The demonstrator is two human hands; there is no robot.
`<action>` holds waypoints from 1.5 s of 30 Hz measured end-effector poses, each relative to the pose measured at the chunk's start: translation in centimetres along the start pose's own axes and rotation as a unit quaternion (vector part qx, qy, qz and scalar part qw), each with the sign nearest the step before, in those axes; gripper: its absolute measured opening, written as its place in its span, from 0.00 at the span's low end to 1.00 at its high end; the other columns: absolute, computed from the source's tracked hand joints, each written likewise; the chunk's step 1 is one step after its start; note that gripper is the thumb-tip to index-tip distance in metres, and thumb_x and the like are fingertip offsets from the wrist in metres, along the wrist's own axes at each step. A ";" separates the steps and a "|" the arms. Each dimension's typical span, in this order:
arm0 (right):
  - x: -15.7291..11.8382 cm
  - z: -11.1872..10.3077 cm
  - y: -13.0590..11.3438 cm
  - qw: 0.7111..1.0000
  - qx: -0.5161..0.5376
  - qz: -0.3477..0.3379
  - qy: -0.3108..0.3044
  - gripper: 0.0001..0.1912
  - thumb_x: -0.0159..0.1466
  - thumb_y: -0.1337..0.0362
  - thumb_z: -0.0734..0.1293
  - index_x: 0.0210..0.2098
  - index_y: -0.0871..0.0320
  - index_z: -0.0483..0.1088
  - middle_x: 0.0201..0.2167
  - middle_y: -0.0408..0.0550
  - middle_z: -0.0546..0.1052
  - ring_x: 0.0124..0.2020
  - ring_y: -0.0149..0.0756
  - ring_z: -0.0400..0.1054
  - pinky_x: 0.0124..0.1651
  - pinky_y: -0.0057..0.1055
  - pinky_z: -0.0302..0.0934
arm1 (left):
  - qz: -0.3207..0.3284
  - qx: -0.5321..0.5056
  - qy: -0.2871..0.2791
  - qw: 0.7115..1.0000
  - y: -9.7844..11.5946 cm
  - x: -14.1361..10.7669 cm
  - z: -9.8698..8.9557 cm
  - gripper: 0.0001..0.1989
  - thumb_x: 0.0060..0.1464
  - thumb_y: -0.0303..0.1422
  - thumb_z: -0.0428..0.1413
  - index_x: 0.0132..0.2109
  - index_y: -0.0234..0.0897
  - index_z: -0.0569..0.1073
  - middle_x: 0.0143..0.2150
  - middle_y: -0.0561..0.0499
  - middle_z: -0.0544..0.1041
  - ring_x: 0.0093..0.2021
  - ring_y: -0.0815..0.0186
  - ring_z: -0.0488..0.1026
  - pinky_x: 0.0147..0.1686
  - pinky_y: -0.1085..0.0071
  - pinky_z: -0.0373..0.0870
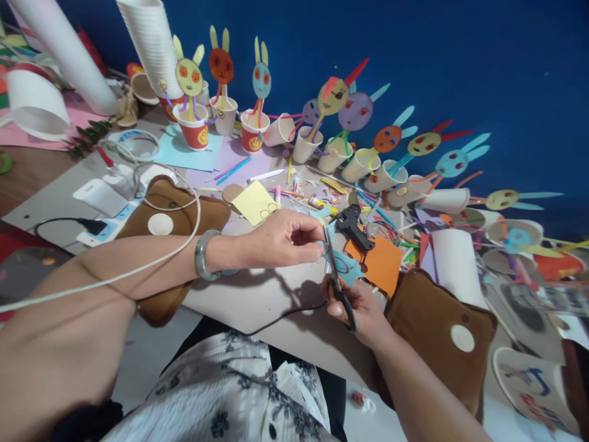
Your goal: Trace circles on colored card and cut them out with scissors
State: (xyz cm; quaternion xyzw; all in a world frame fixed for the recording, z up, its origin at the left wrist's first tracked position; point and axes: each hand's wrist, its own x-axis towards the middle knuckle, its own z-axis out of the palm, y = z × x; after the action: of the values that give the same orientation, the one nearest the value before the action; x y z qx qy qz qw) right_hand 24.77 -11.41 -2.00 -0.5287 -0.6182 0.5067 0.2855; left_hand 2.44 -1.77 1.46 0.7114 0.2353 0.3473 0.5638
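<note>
My left hand (288,239) pinches the edge of a light blue paper piece (347,265) that has dark outlines drawn on it. Fingers of my right hand (361,310) are wrapped round the handles of black-handled scissors (341,296). The scissor blades point up and away from me, lying against the paper close to my left fingertips. Just beyond the paper is a black hot glue gun (353,227) on the table. An orange paper sheet (380,264) lies right of the blue piece. Left of my left hand is a yellow paper square (255,202) with small drawn shapes.
Paper cups with rabbit-faced figures (261,80) line the blue wall. A tall cup stack (150,43) stands at back left. Brown cushions (442,325) lie on both sides. A white cable (151,265) crosses over my left arm; a power strip (108,227) sits at left.
</note>
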 end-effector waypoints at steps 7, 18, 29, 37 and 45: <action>0.1 0.0 -0.6 1.000 0.009 0.005 -0.011 0.36 0.50 0.28 0.71 0.21 0.56 0.62 0.19 0.39 0.60 0.23 0.30 0.52 0.26 0.30 0.48 | 0.002 0.008 -0.003 1.000 -0.1 0.1 -0.1 0.06 0.49 0.31 0.57 0.27 0.35 0.70 0.22 0.56 0.65 0.25 0.73 0.60 0.26 0.75 0.58; 0.5 0.0 -1.0 1.000 0.006 -0.004 0.006 0.36 0.50 0.29 0.72 0.20 0.55 0.59 0.18 0.38 0.60 0.23 0.29 0.52 0.26 0.29 0.47 | -0.012 0.011 0.011 1.000 -0.1 0.1 -0.1 0.07 0.50 0.30 0.56 0.27 0.35 0.68 0.23 0.57 0.65 0.26 0.74 0.59 0.26 0.76 0.57; 0.6 0.0 -0.5 1.000 0.017 0.002 0.019 0.35 0.49 0.31 0.74 0.20 0.55 0.61 0.18 0.38 0.62 0.22 0.29 0.52 0.25 0.29 0.49 | -0.013 0.024 -0.015 1.000 -0.2 0.7 -0.9 0.07 0.50 0.31 0.55 0.26 0.35 0.68 0.22 0.57 0.66 0.25 0.74 0.61 0.26 0.75 0.57; 0.8 -0.4 0.3 0.991 -0.017 -0.051 0.121 0.32 0.53 0.31 0.72 0.22 0.54 0.66 0.19 0.42 0.66 0.23 0.33 0.58 0.27 0.32 0.53 | -0.092 0.243 -0.209 0.943 0.3 1.9 -4.3 0.09 0.44 0.24 0.55 0.20 0.36 0.67 0.16 0.59 0.61 0.19 0.74 0.55 0.23 0.71 0.49; 0.7 -0.4 0.7 0.990 -0.044 -0.073 0.117 0.27 0.58 0.37 0.72 0.24 0.54 0.67 0.21 0.43 0.68 0.23 0.34 0.58 0.27 0.34 0.54 | -0.206 0.403 -0.367 0.812 0.3 2.0 -6.5 0.07 0.38 0.26 0.64 0.18 0.38 0.75 0.15 0.54 0.67 0.21 0.67 0.59 0.28 0.67 0.51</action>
State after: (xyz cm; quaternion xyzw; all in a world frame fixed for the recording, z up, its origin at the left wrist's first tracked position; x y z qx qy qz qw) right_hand 25.20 -10.66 -2.63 -0.5500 -0.6391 0.3918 0.3682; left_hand -1.27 3.76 3.06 0.8845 0.2705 -0.1901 0.3293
